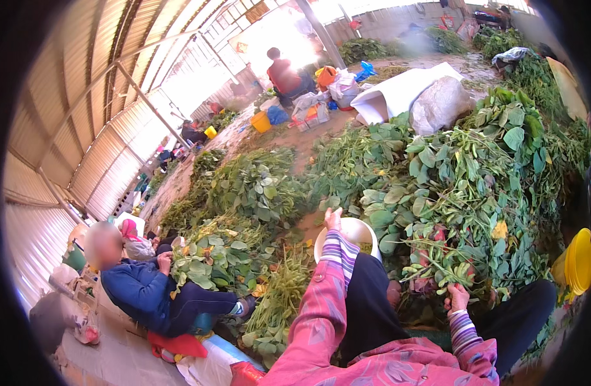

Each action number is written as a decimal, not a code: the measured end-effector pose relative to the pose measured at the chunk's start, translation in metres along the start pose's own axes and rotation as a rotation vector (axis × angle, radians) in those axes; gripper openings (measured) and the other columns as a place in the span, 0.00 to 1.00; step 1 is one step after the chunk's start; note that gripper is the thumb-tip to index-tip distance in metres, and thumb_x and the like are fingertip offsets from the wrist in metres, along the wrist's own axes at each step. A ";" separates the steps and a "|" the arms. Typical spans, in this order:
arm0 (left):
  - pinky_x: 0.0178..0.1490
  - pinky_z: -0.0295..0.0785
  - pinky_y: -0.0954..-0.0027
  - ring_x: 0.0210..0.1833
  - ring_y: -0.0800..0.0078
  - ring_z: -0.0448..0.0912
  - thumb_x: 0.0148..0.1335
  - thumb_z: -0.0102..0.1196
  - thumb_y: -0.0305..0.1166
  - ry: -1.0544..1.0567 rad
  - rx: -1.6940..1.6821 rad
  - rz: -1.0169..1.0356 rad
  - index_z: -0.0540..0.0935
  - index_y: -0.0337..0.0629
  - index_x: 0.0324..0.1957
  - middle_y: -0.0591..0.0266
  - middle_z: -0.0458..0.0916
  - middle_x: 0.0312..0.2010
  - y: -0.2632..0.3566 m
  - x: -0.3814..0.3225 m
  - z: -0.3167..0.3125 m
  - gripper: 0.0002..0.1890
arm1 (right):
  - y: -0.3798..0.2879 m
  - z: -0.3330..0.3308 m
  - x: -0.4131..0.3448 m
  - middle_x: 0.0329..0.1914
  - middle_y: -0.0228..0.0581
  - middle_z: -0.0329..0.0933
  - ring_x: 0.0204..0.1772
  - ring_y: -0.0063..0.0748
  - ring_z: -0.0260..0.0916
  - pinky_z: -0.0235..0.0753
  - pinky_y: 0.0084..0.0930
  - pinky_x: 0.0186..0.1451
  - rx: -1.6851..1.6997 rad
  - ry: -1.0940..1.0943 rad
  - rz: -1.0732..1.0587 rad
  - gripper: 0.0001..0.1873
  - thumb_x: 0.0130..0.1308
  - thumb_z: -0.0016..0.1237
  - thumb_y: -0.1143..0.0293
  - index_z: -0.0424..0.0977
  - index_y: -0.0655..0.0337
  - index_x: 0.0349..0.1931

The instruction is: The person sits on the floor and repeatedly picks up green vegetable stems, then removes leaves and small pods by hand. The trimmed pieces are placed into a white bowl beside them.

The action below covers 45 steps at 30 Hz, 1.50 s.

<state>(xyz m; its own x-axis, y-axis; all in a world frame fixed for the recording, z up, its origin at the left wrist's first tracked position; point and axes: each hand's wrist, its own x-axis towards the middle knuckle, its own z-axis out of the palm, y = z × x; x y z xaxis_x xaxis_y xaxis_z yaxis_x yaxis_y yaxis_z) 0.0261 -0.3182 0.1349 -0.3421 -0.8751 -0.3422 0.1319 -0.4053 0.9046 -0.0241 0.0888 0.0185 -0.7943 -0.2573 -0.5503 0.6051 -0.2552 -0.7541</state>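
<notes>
My left hand (333, 219) is over the far rim of a white plastic bucket (319, 243), its fingers partly curled. Whether anything is in those fingers is too small to tell. Some green contents (364, 247) show low inside the bucket, which stands against my left leg. Between my knees, my right hand (457, 298) grips a green bean plant (462, 275) with plump pods and thin stems. Just beyond it rises a large heap of leafy bean plants (450, 193), pods hanging among the leaves.
Yellow buckets (575, 263) stand at the right. Stripped stalks (278, 294) lie to my left, near a seated person (141, 284) handling plants. More plant piles (257, 188) cover the floor ahead. A white sack (440, 103) rests behind the heap; another person (286, 75) sits farther back.
</notes>
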 end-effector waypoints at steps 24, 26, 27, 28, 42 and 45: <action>0.11 0.61 0.76 0.12 0.79 0.69 0.49 0.53 0.54 -0.605 0.725 -0.159 0.75 0.37 0.32 0.64 0.73 0.17 -0.246 -0.245 0.070 0.26 | -0.003 -0.027 0.002 0.14 0.34 0.61 0.19 0.23 0.54 0.58 0.23 0.23 -0.669 0.090 -0.712 0.08 0.43 0.51 0.74 0.65 0.65 0.21; 0.13 0.62 0.71 0.11 0.75 0.69 0.48 0.53 0.55 -0.617 0.697 -0.174 0.78 0.38 0.27 0.62 0.73 0.15 -0.246 -0.249 0.073 0.25 | -0.004 -0.030 -0.004 0.14 0.36 0.60 0.20 0.26 0.54 0.58 0.25 0.24 -0.725 0.100 -0.775 0.10 0.44 0.51 0.71 0.66 0.65 0.24; 0.13 0.62 0.72 0.12 0.75 0.69 0.48 0.53 0.55 -0.651 0.695 -0.189 0.78 0.39 0.27 0.62 0.74 0.15 -0.252 -0.248 0.072 0.25 | -0.010 -0.026 -0.015 0.14 0.36 0.60 0.20 0.26 0.54 0.58 0.26 0.24 -0.749 0.081 -0.746 0.10 0.44 0.51 0.71 0.66 0.65 0.24; 0.13 0.62 0.72 0.12 0.75 0.69 0.48 0.53 0.56 -0.685 0.696 -0.205 0.78 0.39 0.27 0.62 0.74 0.15 -0.260 -0.245 0.072 0.25 | -0.015 -0.023 -0.024 0.14 0.37 0.60 0.20 0.27 0.54 0.58 0.26 0.24 -0.770 0.062 -0.715 0.10 0.44 0.51 0.70 0.66 0.65 0.24; 0.20 0.65 0.76 0.25 0.78 0.75 0.52 0.51 0.35 -0.739 0.402 -0.446 0.76 0.45 0.33 0.69 0.76 0.25 -0.242 -0.233 0.074 0.08 | -0.022 -0.037 -0.019 0.18 0.31 0.72 0.13 0.15 0.60 0.56 0.12 0.14 -0.322 -0.029 -0.269 0.06 0.54 0.49 0.68 0.72 0.62 0.25; 0.22 0.66 0.76 0.26 0.77 0.76 0.55 0.52 0.38 -0.797 0.306 -0.563 0.75 0.47 0.37 0.68 0.77 0.27 -0.248 -0.240 0.073 0.10 | -0.019 -0.041 -0.020 0.16 0.32 0.70 0.13 0.17 0.61 0.60 0.15 0.15 -0.392 -0.005 -0.252 0.06 0.52 0.50 0.72 0.70 0.64 0.23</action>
<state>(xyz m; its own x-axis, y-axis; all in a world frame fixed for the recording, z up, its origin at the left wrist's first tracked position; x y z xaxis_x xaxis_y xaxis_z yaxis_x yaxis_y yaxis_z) 0.0077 0.0119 0.0112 -0.8151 -0.1028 -0.5702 -0.4441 -0.5212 0.7288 -0.0221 0.1377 0.0295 -0.9133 -0.2368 -0.3314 0.3265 0.0609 -0.9433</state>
